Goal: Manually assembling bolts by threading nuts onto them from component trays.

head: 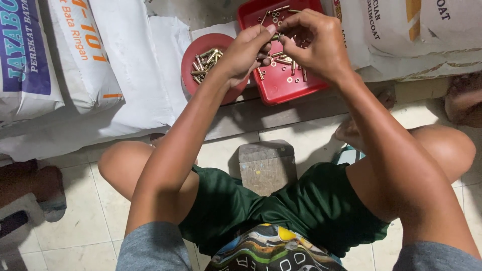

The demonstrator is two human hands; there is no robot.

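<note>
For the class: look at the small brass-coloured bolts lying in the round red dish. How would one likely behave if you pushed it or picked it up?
The bolts look like stiff metal, so probably rigid and heavy for their size. Their slim round shafts suggest one would roll if pushed, though the round red dish should contain it. Being small and shiny, it may slip from fingers.

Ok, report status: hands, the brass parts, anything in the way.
Left hand and right hand meet fingertip to fingertip over the red square tray, pinching a small brass piece. Assembled brass bolts piled in the round red dish. Nothing blocking.
</note>
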